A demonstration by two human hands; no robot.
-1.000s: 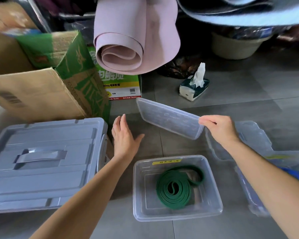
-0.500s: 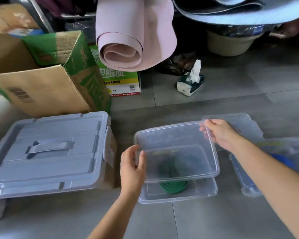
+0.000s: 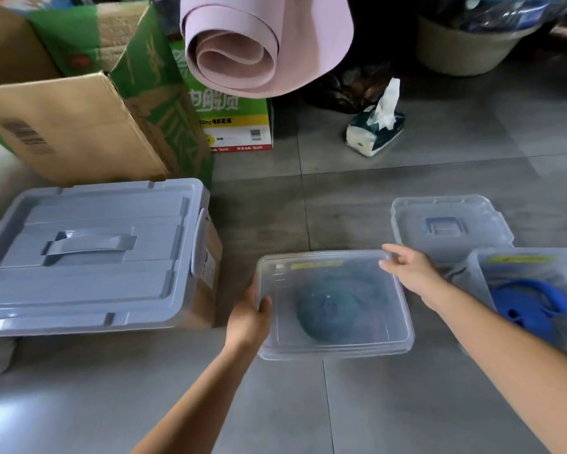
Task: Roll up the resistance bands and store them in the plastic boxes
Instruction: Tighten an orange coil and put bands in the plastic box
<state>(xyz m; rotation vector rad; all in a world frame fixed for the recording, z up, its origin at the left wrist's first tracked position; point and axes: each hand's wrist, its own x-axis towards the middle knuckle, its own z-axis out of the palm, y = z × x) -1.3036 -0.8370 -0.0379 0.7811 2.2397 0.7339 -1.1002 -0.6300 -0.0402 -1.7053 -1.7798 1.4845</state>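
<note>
Nearest to me, my two forearms reach out over the grey tiled floor (image 3: 373,404) toward a clear plastic box (image 3: 336,350) that sits on it. A clear lid (image 3: 334,290) lies across the top of the box, and through the cloudy plastic I can make out the rolled green resistance band (image 3: 328,309) inside, roughly in the middle of the box and below the lid, so neither hand touches it.

My left hand (image 3: 247,317) grips the lid's left edge: the thumb lies on top of the rim and the other fingers curl under and out of sight. My right hand (image 3: 409,270) holds the lid's far right corner, with the fingertips (image 3: 388,257) drawn close together and pinching the rim. The band lies between the two hands, nearer to the left thumb than to the right fingertips.

To the right, partly behind my right forearm, a second clear box (image 3: 537,273) holds a blue band (image 3: 531,306). Just beyond it a loose clear lid (image 3: 449,224) lies flat on the floor.

On the left stands a large grey storage bin (image 3: 88,253) with its lid on and its handle down. Further off are open cardboard boxes (image 3: 79,126), a rolled pink mat (image 3: 262,44) and a tissue pack (image 3: 375,132).
</note>
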